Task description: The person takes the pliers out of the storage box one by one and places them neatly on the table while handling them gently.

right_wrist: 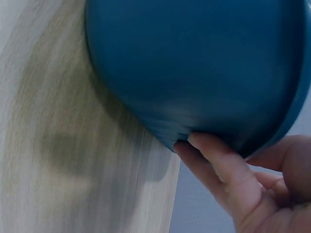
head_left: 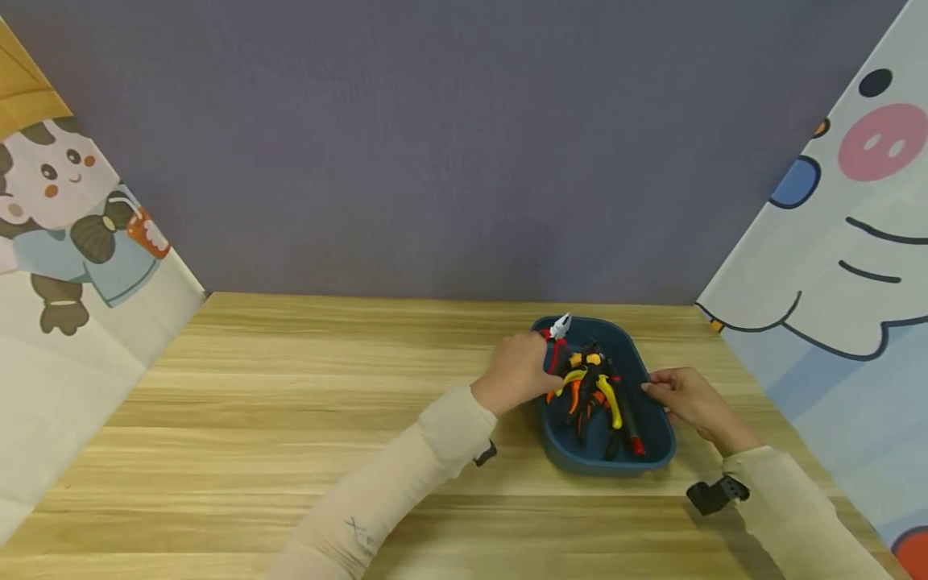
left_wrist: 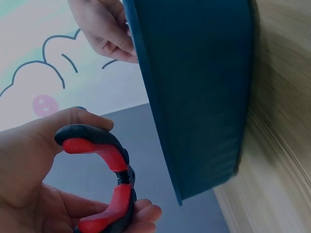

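My left hand [head_left: 516, 372] grips a pair of pliers [head_left: 559, 326] with red and black handles, over the left rim of a dark blue bin [head_left: 656, 451]. In the left wrist view the pliers' handles [left_wrist: 115, 204] are spread between thumb and fingers. Inside the bin lie several hand tools, among them yellow-handled pliers [head_left: 610, 401], orange handles [head_left: 575, 396] and a black tool with a red end [head_left: 636, 445]. My right hand [head_left: 689, 400] pinches the bin's right rim, thumb on the inner side. Its fingers [right_wrist: 228, 170] press the outer wall in the right wrist view.
The bin stands toward the right on a wood-grain table [head_left: 304, 419]. A grey panel [head_left: 449, 153] rises behind the table. Printed cartoon panels flank it, a child figure [head_left: 80, 201] on the left and a pink-snouted animal [head_left: 880, 145] on the right.
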`<state>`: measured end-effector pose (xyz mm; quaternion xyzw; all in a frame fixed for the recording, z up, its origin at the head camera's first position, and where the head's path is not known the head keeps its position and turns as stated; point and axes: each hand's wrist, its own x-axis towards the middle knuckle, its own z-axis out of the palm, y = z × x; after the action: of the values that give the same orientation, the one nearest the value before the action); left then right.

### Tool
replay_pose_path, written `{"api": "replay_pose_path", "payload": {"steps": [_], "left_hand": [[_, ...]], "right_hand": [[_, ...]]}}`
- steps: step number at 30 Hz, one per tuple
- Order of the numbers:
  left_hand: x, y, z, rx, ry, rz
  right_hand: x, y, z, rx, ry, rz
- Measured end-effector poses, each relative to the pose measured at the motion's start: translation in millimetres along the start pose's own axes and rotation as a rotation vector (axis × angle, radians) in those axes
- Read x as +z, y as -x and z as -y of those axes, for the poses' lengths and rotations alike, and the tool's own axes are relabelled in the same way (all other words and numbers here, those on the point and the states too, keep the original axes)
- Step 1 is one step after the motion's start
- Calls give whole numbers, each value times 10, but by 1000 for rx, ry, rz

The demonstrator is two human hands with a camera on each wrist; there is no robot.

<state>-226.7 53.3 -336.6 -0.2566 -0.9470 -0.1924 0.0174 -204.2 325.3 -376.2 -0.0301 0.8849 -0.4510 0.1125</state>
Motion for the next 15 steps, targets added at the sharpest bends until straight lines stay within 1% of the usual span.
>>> {"api": "replay_pose_path", "payload": {"steps": [3,7,15], "left_hand": [[1,4,44,-16,-6,3],[2,16,97,-15,-14,-4],[-27,65,188,-7,24,2]], "right_hand": [[-6,2,10,6,11,-1],[-9,4,20,9,9,3],[-8,8,15,15,3,5]]}}
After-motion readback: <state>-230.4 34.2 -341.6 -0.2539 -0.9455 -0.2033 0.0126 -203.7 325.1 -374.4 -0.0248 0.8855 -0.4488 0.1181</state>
